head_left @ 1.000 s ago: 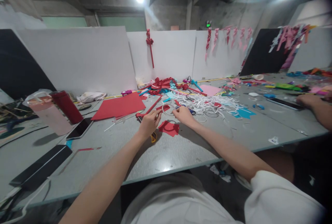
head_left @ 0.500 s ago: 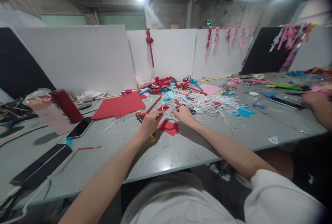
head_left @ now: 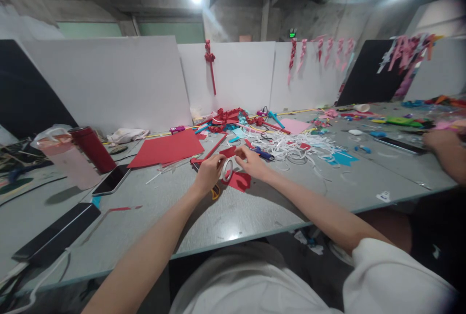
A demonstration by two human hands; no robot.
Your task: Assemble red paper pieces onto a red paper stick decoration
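Note:
My left hand (head_left: 209, 175) is closed, pinching the rim of a roll of white tape (head_left: 231, 172) between thumb and fingers. The roll is tilted, and its open ring faces partly toward me. Just to its right, my right hand (head_left: 252, 162) has its fingers bent, with a small gap between thumb and forefinger; nothing shows in it. Below the roll a piece of red paper (head_left: 242, 181) lies on the table. A utility knife with a yellow end (head_left: 215, 192) is partly hidden under my left hand. Beyond my right hand lies a dark blue tool (head_left: 265, 154).
Tangled white paper strips (head_left: 291, 146) spread behind my right hand. Red sheets (head_left: 167, 148) lie to the left, near a phone (head_left: 111, 179), a red flask (head_left: 92, 148) and a pink bottle (head_left: 69, 158). At the right edge, another person's hand (head_left: 442, 144) rests near a second phone (head_left: 402, 145).
The tape roll has turned from lying nearly flat to standing more upright and has dropped slightly in my left hand. My right hand has let go of it.

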